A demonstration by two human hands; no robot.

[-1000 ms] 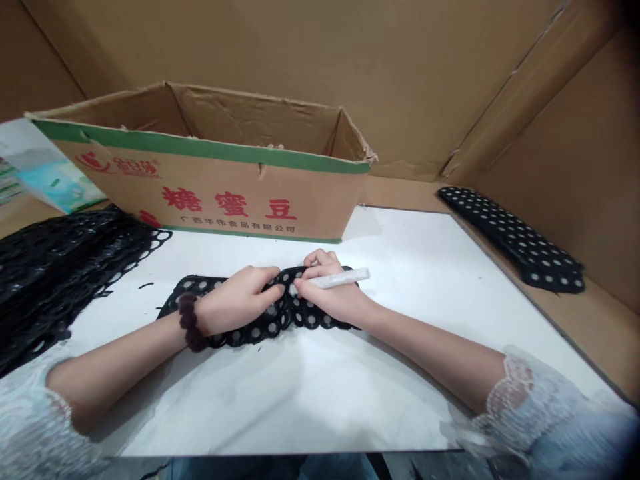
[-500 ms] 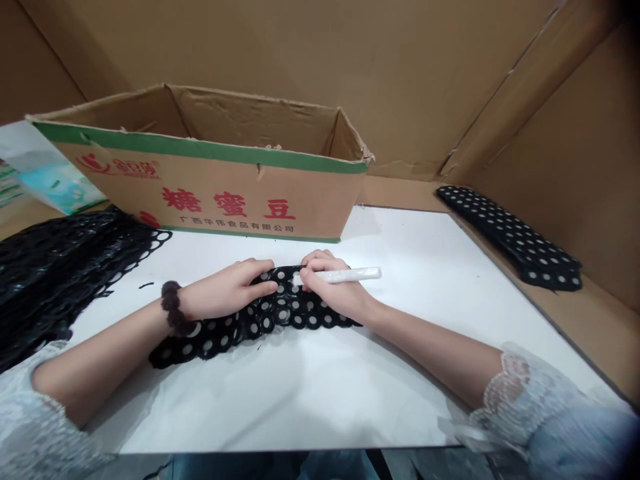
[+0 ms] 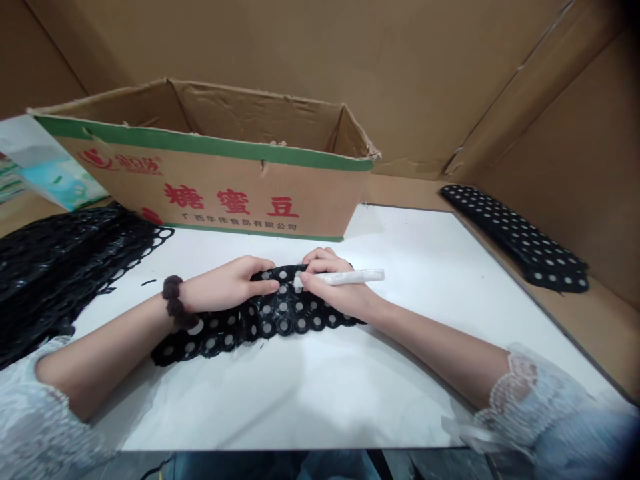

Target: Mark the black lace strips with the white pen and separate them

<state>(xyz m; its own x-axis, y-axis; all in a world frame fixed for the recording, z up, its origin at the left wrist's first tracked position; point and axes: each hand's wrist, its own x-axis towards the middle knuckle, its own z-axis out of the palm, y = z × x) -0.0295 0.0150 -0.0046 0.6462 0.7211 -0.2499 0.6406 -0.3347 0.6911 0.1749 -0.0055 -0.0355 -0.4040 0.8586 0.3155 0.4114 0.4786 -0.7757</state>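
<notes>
A black rubbery strip (image 3: 284, 308) with rows of pale round dots lies across the white board, its near edge scalloped. My left hand (image 3: 227, 283) grips the strip's far edge, thumb on top and the other fingers mostly hidden. My right hand (image 3: 336, 288) is closed around a white pen-like stick (image 3: 363, 275), which slants out to the right over the hand. The stick's pale tip is at one of the dots near the strip's upper middle; whether it touches cannot be made out. Part of the strip is hidden under my left wrist and right hand.
An open cardboard box (image 3: 230, 190) with red lettering stands just behind my hands. A pile of black perforated sheet (image 3: 60, 267) lies left. Another dotted black strip (image 3: 515, 237) rests on cardboard at right, beyond the white board (image 3: 320, 393). Cardboard walls (image 3: 425, 80) surround the area.
The view has shifted slightly. Both hands keep their hold on the strip and the pen-like stick, and the tip stays near the same part of the strip.
</notes>
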